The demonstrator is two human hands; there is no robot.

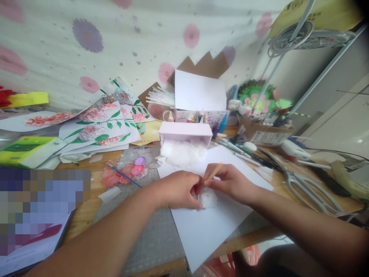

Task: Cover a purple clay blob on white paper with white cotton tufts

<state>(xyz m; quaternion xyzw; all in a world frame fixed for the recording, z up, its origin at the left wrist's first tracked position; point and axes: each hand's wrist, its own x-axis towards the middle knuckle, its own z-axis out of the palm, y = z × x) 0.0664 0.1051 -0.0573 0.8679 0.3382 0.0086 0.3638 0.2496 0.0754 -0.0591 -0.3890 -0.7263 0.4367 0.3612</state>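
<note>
My right hand pinches a thin wooden stick, its lower end hidden between my hands. Close against it, my left hand has thumb and fingers curled together; what they hold, if anything, is hidden. Both hands are over a white paper sheet lying at an angle on the grey cutting mat. A small white, fluffy piece rests on the sheet beside my fingertips. Just beyond my hands stands an open white box with white cotton-like stuffing spilling from its front.
Large scissors lie at the right, near brushes and a cardboard box of tools. Left are a blue brush, pink and purple paint lids, flower pictures, a tissue pack and a partly blurred screen.
</note>
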